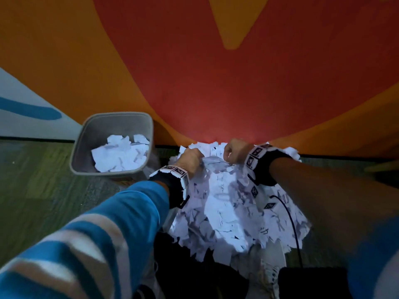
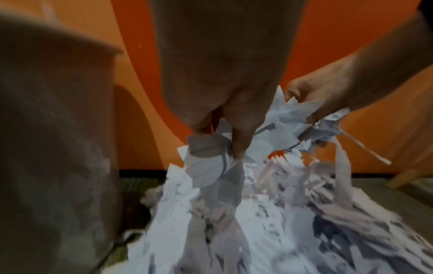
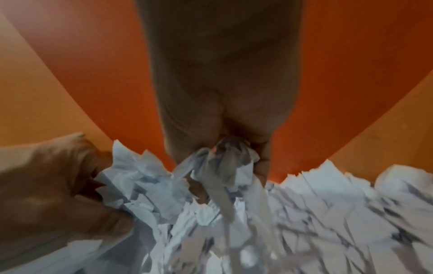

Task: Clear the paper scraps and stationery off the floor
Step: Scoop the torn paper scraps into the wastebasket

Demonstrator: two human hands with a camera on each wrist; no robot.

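Note:
A big heap of white paper scraps (image 1: 228,208) lies on the floor against the wall. My left hand (image 1: 191,159) grips a fistful of scraps at the heap's far left top. In the left wrist view its fingers (image 2: 234,129) curl round a crumpled bunch (image 2: 211,166). My right hand (image 1: 234,152) clutches another bunch at the heap's far edge; the right wrist view shows scraps (image 3: 229,159) squeezed in its fist. Both bunches still trail into the heap. No stationery shows.
A grey waste bin (image 1: 86,137) stands left of the heap, with paper scraps (image 1: 121,154) inside. The orange and red wall (image 1: 216,72) rises right behind. Green carpet (image 1: 38,182) spreads to the left. A black cable (image 1: 291,223) crosses the heap's right side.

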